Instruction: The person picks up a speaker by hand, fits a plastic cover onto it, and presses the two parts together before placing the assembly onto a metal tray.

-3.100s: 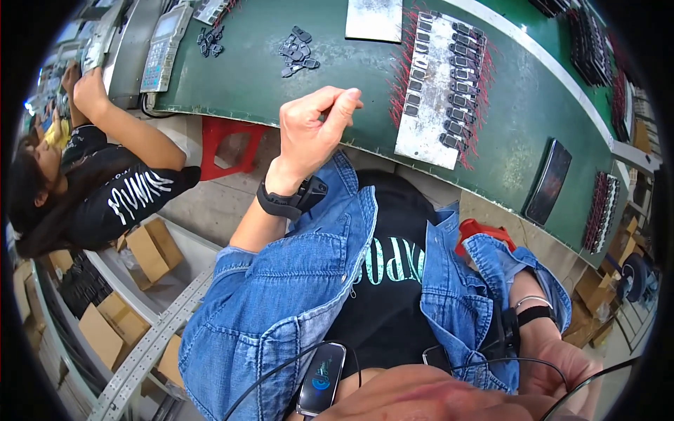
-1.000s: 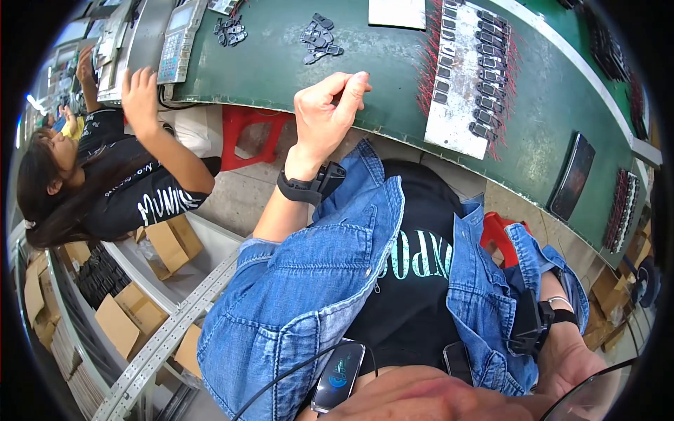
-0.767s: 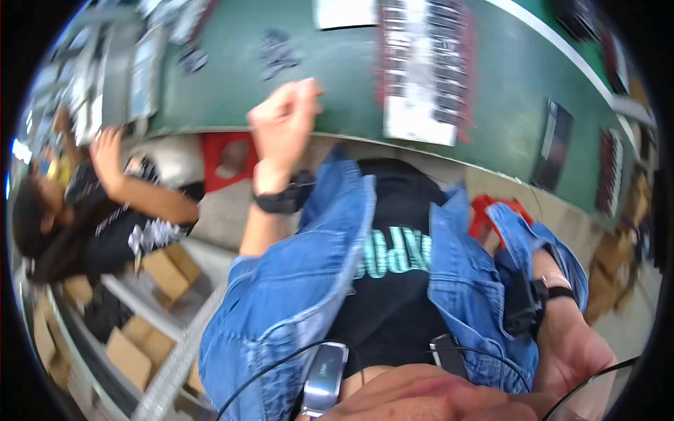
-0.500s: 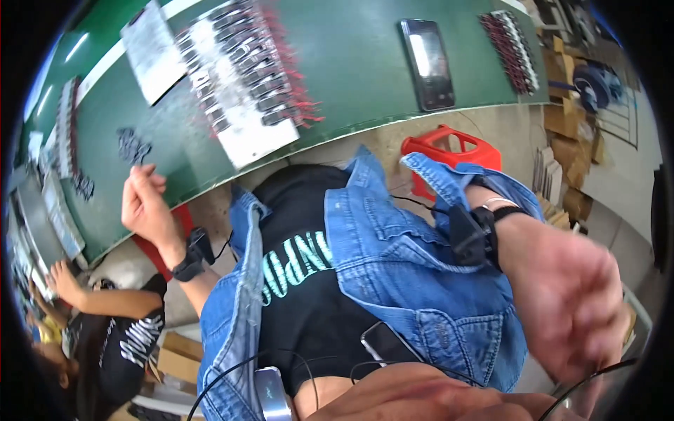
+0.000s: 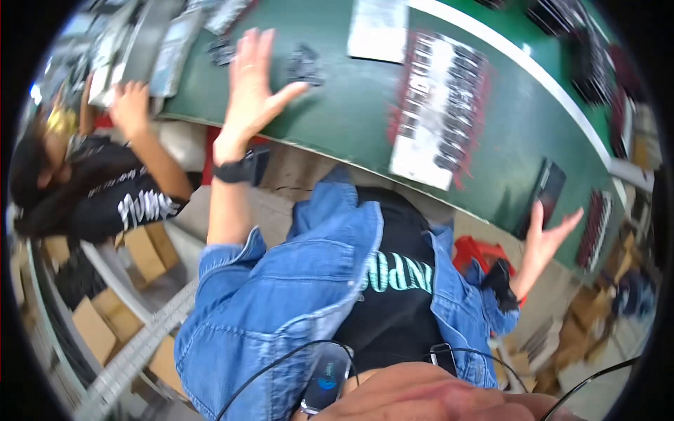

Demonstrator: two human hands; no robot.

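My left hand (image 5: 251, 95) is over the left part of the green table (image 5: 344, 119), fingers and thumb spread and nothing in it. Just right of it lies a small pile of dark parts (image 5: 306, 67). My right hand (image 5: 549, 242) is at the table's front edge, open and empty, its fingers apart beside a black phone (image 5: 544, 196). Between the hands lies a white board (image 5: 421, 158) carrying rows of small black parts with red wires along its sides. The picture is partly blurred, so finer detail does not show.
A pale flat plate (image 5: 379, 31) lies beyond the board. A strip of dark and white parts (image 5: 595, 230) sits at the right. Black stacked items (image 5: 590, 74) stand far right. A co-worker (image 5: 105, 186) is at the left. A red stool (image 5: 481, 254) stands under the table edge.
The view has swung left. My left hand has spread from a loose curl and moved over the table. My right hand has gone from beside my body to the table edge by the phone.
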